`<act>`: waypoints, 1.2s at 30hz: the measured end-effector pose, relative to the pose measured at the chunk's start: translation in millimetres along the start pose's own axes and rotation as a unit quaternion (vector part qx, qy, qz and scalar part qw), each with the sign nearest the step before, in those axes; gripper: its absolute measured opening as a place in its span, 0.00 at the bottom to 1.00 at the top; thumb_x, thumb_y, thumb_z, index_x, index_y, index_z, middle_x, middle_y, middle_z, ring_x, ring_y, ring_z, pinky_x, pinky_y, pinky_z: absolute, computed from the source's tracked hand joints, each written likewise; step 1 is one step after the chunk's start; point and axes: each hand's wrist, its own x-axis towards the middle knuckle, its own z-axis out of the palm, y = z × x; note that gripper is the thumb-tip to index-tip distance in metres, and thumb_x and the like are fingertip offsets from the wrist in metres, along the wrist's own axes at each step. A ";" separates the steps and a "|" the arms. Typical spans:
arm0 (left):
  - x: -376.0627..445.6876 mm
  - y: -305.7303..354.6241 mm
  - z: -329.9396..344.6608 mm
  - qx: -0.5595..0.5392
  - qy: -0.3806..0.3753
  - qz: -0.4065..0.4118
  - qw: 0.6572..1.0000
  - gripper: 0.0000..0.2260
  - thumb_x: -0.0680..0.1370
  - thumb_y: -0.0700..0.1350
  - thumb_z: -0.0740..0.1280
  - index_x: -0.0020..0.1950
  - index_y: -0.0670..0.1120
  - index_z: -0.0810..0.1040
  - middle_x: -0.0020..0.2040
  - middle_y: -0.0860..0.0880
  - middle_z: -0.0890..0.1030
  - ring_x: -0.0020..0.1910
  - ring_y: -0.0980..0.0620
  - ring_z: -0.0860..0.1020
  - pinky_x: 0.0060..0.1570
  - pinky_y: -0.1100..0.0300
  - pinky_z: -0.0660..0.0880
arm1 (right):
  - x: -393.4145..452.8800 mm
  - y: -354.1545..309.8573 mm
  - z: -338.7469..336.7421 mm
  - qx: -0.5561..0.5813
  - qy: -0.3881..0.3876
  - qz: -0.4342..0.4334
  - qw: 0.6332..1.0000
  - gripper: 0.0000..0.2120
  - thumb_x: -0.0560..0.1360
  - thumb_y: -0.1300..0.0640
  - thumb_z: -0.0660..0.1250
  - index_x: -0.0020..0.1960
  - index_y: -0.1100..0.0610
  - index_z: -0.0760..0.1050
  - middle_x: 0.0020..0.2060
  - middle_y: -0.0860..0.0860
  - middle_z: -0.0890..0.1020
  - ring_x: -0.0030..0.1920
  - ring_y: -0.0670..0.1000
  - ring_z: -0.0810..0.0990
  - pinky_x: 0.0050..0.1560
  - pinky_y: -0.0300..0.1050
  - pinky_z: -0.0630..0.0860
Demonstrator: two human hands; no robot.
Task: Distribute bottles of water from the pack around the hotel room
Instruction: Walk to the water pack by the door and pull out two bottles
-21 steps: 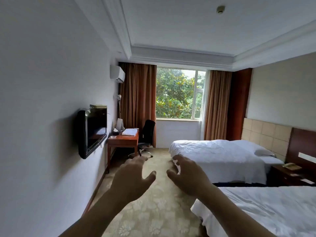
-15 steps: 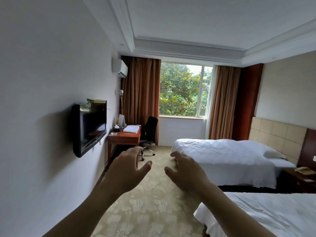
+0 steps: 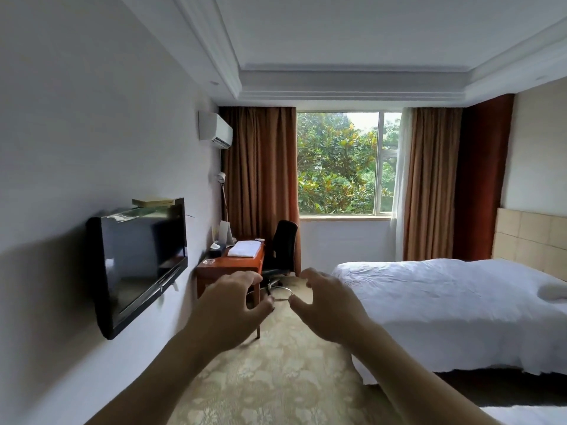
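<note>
Left hand (image 3: 228,305) and right hand (image 3: 326,308) raised side by side, fingers loosely curved, holding nothing. Desk (image 3: 233,265) ahead, bed (image 3: 445,302) at right.

The room holds two hands, the left hand (image 3: 228,308) and the right hand (image 3: 326,308), one desk (image 3: 233,266), one office chair (image 3: 283,250), one television (image 3: 138,265), one air conditioner (image 3: 214,129), and apparently two beds, one bed (image 3: 445,308) in full view and a second bed (image 3: 527,415) only as a white corner.

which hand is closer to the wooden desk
Left. The left hand overlaps the wooden desk near its front corner; the right hand is off toward the bed.
</note>
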 end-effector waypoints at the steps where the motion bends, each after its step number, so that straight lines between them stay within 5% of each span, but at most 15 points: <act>1: 18.5 -9.7 12.0 -0.006 -0.006 -0.001 1.000 0.24 0.76 0.62 0.64 0.69 0.53 0.73 0.66 0.55 0.78 0.63 0.56 0.74 0.63 0.55 0.73 | 19.2 8.5 9.6 -0.004 -0.003 0.000 1.000 0.21 0.76 0.43 0.64 0.65 0.52 0.71 0.55 0.51 0.81 0.54 0.52 0.79 0.54 0.47 0.76; 14: 300.0 -167.5 155.6 -0.045 -0.001 0.050 0.998 0.26 0.75 0.61 0.64 0.70 0.52 0.72 0.67 0.55 0.77 0.65 0.56 0.73 0.62 0.59 0.69 | 312.7 89.7 135.2 -0.075 -0.001 0.048 0.996 0.22 0.75 0.42 0.64 0.64 0.52 0.71 0.58 0.51 0.81 0.57 0.54 0.79 0.59 0.52 0.77; 25: 490.5 -222.0 265.7 -0.060 -0.009 0.076 0.995 0.25 0.75 0.59 0.67 0.70 0.51 0.72 0.67 0.54 0.77 0.66 0.55 0.73 0.64 0.59 0.70 | 501.9 192.0 189.2 -0.048 0.023 0.095 0.994 0.25 0.75 0.42 0.64 0.68 0.52 0.70 0.63 0.52 0.80 0.61 0.56 0.78 0.63 0.54 0.75; 36: 678.3 -246.7 393.1 -0.015 0.007 0.045 0.999 0.24 0.76 0.59 0.66 0.70 0.52 0.72 0.67 0.55 0.76 0.66 0.57 0.72 0.62 0.62 0.70 | 698.4 345.0 252.2 -0.049 0.008 0.040 0.998 0.22 0.75 0.42 0.62 0.64 0.52 0.70 0.57 0.52 0.81 0.55 0.55 0.79 0.56 0.51 0.77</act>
